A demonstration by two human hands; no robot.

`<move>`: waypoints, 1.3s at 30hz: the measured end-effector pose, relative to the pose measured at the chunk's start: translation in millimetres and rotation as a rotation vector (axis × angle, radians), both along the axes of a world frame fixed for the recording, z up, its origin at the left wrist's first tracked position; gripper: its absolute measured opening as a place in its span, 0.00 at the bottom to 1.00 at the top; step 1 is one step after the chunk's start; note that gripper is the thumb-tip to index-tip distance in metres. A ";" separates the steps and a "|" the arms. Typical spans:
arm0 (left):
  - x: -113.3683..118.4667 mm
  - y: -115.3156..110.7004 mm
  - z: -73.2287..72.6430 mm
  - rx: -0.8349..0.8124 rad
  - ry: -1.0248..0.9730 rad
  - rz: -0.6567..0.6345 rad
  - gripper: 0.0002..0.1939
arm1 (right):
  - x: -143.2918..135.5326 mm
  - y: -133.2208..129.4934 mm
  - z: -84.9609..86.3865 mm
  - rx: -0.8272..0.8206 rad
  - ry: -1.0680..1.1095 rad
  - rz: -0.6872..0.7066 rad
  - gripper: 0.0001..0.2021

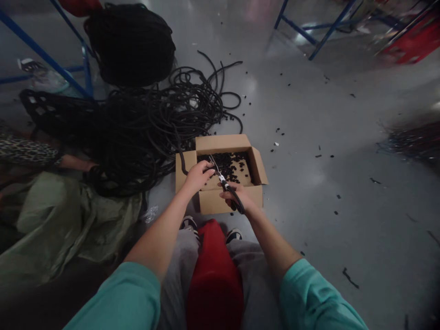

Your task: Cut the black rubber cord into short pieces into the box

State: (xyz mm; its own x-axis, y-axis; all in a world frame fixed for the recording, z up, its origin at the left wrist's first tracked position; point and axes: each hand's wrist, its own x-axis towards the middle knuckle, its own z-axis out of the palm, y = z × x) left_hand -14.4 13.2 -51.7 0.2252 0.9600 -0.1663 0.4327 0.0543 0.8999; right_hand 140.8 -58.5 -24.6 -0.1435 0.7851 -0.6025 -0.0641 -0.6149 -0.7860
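My right hand [238, 194] is closed around the black handles of a pair of scissors [222, 179], whose blades point up and left, slightly apart. My left hand [198, 177] pinches a black cord [182, 158] that runs down from the pile and passes behind the hand. The cord's end at the fingertips is hard to make out beside the blades. Both hands are over an open cardboard box [223, 143] with its flaps folded out. Many short black cut pieces [237, 161] lie inside it.
A tangled heap of black cord [137, 123] spreads left of the box, with a large coil [129, 43] behind. At left, a co-worker's arm [75, 162] reaches into the heap above a green sack [68, 220]. Blue metal legs [299, 30] stand farther off. Scraps dot the floor.
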 end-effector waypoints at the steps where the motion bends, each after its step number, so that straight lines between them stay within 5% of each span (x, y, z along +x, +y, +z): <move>1: -0.1 -0.1 0.1 -0.003 -0.012 0.007 0.08 | -0.6 -0.1 0.5 0.001 0.003 -0.006 0.28; 13: -3.9 2.6 0.7 -0.002 -0.142 0.045 0.09 | 0.3 -1.4 -3.9 0.013 -0.021 -0.027 0.21; 22: -1.1 1.7 4.6 -0.042 -0.263 0.138 0.10 | 11.4 -0.1 -15.6 0.038 0.185 -0.082 0.26; 30: 24.6 -18.3 7.6 -0.161 -0.116 -0.117 0.05 | 9.5 1.6 -22.7 0.104 0.139 -0.191 0.31; 39: 51.9 -52.1 13.4 -0.297 -0.191 0.097 0.11 | 21.9 4.5 -17.7 0.103 0.218 -0.092 0.31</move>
State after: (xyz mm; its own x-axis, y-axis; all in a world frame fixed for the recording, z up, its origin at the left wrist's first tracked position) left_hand 37.5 -39.0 -38.3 0.1895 0.8947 -0.4045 0.2389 0.3576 0.9028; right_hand 162.7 -54.0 -42.3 -0.1860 0.8564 -0.4817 -0.2910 -0.5163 -0.8055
